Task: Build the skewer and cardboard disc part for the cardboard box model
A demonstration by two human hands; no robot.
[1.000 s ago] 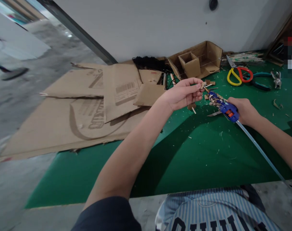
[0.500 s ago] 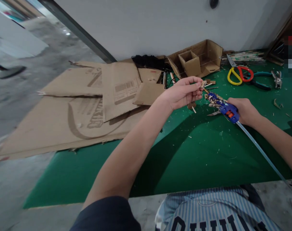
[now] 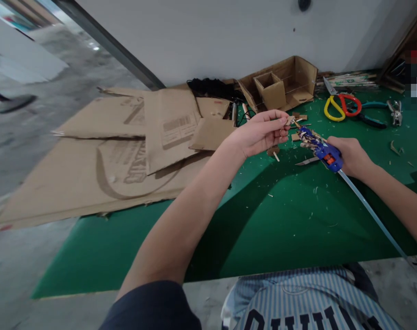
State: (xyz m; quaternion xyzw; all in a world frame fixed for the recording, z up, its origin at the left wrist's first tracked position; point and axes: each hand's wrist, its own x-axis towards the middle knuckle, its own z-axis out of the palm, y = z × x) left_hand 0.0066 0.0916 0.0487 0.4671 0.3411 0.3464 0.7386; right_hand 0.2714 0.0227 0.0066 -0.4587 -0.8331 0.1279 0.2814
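Observation:
My left hand [image 3: 263,132] pinches a small cardboard piece [image 3: 290,120] between thumb and fingertips above the green table. In my right hand [image 3: 347,155] is a blue glue gun [image 3: 327,156], its front crusted with scraps and dried glue. A long clear glue stick [image 3: 369,208] runs out of its back end. The nozzle points at the cardboard piece and sits very close to it; whether they touch I cannot tell. Below the gun a knife blade [image 3: 308,161] lies on the table. A small round cardboard piece with a thin stick [image 3: 273,151] lies under my left hand.
Flat cardboard sheets [image 3: 122,160] cover the table's left part. An open cardboard box [image 3: 291,87] stands against the wall. Scissors with red and yellow handles [image 3: 335,110], pliers [image 3: 375,117] and a bundle of thin sticks [image 3: 353,80] lie at the back right. Scraps dot the green table [image 3: 280,220].
The glue gun has shifted slightly right, and its nozzle has drawn back a little from my left fingertips. My left hand stays almost still, holding the cardboard piece.

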